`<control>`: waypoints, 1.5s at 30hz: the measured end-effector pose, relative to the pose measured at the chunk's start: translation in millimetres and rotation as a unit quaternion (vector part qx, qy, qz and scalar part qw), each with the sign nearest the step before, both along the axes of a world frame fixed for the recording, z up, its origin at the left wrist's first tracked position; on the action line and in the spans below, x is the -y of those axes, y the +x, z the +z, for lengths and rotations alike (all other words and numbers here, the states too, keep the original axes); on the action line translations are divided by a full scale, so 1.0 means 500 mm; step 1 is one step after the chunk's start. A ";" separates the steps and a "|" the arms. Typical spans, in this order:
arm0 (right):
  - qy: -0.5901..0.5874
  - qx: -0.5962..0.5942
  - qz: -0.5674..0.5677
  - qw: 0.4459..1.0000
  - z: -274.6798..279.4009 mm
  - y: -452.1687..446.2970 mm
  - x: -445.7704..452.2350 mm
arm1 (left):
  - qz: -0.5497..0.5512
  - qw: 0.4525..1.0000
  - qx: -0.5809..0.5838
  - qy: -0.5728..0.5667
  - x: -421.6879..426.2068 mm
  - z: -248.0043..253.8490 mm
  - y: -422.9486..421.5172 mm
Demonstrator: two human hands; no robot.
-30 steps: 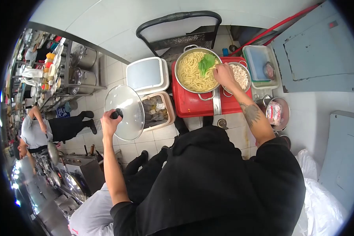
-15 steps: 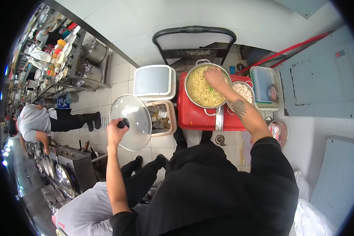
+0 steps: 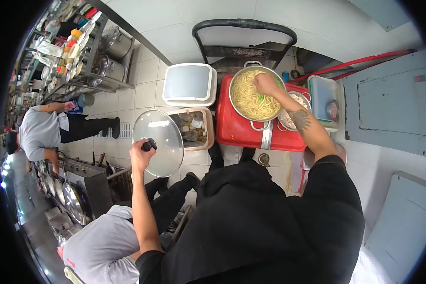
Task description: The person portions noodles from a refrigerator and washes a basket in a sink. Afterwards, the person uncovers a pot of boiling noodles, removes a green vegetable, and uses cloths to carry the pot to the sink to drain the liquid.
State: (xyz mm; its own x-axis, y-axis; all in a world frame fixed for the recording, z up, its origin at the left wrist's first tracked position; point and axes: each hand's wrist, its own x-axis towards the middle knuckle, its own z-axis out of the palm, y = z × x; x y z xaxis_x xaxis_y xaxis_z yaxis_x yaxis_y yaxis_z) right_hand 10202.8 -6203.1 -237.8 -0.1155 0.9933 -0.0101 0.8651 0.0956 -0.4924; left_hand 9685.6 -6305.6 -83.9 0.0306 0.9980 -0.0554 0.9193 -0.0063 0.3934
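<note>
My left hand (image 3: 141, 154) is closed on the black knob of a glass lid (image 3: 163, 135), which hangs tilted beside an open bin of waste (image 3: 208, 128). Yellow noodles (image 3: 251, 97) fill a metal pot (image 3: 233, 105) on a red box (image 3: 227, 128). Over the noodles' upper right part is my right hand (image 3: 265, 84), its fingers closed; what they hold, if anything, is hidden. A bit of green leaf (image 3: 261, 98) shows just below it. To the right, partly behind my forearm, stands a smaller pot of pale chopped pieces (image 3: 288, 120).
A lidded bin (image 3: 188, 84) stands left of the red box, a black cart handle (image 3: 244, 22) behind it. Plastic tubs (image 3: 324, 102) are at the right. One person in grey (image 3: 102, 241) is close at lower left; another (image 3: 40, 132) stands by the stove (image 3: 83, 182).
My right hand moved from the pot's right edge to over the noodles; the green leaf is now mostly hidden. The lid stays in my left hand. The view has shifted.
</note>
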 end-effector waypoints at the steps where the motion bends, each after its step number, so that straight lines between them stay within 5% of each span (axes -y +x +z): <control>1: -0.002 0.002 -0.001 1.000 0.012 0.002 0.002 | 0.000 1.000 -0.005 0.002 -0.006 -0.006 -0.002; 10: 0.031 -0.070 -0.034 0.997 0.076 0.011 0.021 | 0.007 1.000 0.022 0.001 -0.010 -0.041 -0.002; 12: -0.064 -0.072 0.071 0.993 0.080 0.040 0.006 | 0.016 0.999 0.029 -0.006 -0.005 -0.037 0.001; 16: -0.133 -0.096 0.007 0.986 0.085 0.121 0.005 | 0.022 1.000 0.020 0.003 0.007 -0.032 -0.004; 19: -0.148 0.048 -0.017 0.988 0.044 0.167 0.013 | 0.038 0.999 0.011 0.001 0.024 -0.047 -0.017; 21: -0.138 0.064 -0.046 0.987 -0.042 0.155 0.016 | 0.037 0.999 0.006 0.005 0.037 -0.059 -0.035; 30: -0.183 0.128 -0.162 0.961 -0.071 -0.028 0.068 | 0.079 0.997 0.009 -0.022 0.091 -0.047 -0.039; 32: -0.091 0.122 -0.233 0.961 -0.193 0.005 0.053 | 0.061 0.998 0.003 0.001 0.097 -0.049 -0.040; 39: -0.065 -0.056 -0.319 0.944 -0.014 0.100 0.097 | 0.065 0.998 0.020 0.010 0.104 -0.038 -0.048; 45: -0.030 -0.087 -0.209 0.974 -0.046 0.142 0.065 | 0.075 0.997 0.018 -0.017 0.117 -0.049 -0.047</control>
